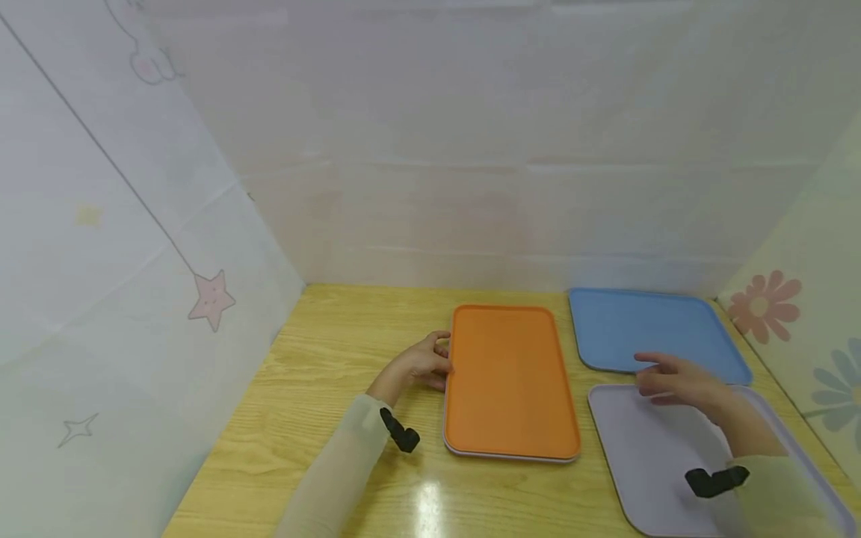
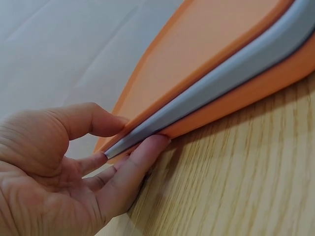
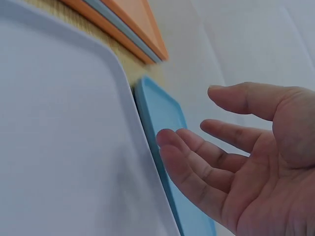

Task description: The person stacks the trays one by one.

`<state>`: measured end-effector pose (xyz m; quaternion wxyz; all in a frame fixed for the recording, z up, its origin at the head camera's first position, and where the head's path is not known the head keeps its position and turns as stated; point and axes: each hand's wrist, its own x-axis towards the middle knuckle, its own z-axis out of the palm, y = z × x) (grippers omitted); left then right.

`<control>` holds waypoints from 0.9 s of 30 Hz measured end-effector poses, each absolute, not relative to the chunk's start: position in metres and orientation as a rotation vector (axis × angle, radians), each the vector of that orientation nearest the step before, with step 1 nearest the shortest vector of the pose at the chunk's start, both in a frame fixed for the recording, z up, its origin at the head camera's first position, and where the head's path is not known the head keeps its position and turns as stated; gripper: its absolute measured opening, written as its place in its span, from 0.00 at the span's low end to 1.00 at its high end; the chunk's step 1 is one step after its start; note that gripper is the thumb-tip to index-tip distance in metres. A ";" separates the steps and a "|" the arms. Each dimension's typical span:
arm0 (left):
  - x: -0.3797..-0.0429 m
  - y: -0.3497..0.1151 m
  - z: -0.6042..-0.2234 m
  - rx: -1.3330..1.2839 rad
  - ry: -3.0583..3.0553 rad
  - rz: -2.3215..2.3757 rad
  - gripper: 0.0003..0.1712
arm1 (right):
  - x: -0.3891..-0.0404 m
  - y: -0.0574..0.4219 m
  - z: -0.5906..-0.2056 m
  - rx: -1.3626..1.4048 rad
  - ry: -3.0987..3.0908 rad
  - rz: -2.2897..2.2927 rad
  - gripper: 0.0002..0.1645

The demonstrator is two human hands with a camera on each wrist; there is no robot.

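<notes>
A small stack of trays stands on the wooden table, with an orange tray (image 1: 507,381) on top. In the left wrist view, a greyish tray edge (image 2: 197,96) is sandwiched between two orange ones. My left hand (image 1: 427,362) is at the left side of this stack, thumb (image 2: 93,120) by the top rim and fingers against the side, loosely bent. Above the far part of a lavender tray (image 1: 639,456) hovers my right hand (image 1: 679,382), its fingers relaxed and spread, holding nothing. Beyond it lies a blue tray (image 1: 652,321).
The wooden table (image 1: 323,351) is enclosed by pale printed sheets (image 1: 430,187) at the back and both sides. The blue tray lies near the back sheet and the right side. A narrow strip of table separates the orange stack from the lavender tray.
</notes>
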<state>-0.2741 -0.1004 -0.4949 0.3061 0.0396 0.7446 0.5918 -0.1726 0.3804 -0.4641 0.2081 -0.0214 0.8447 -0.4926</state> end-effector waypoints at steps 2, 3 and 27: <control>-0.275 -0.100 -0.495 0.101 1.970 1.568 0.53 | -0.166 0.397 -0.464 -0.056 2.357 -1.370 0.46; -0.276 -0.100 -0.495 0.103 1.969 1.567 0.53 | -0.162 0.406 -0.463 -0.057 2.355 -1.374 0.46; -0.277 -0.098 -0.499 0.124 1.940 1.582 0.53 | -0.106 0.537 -0.480 0.334 2.393 -1.093 0.54</control>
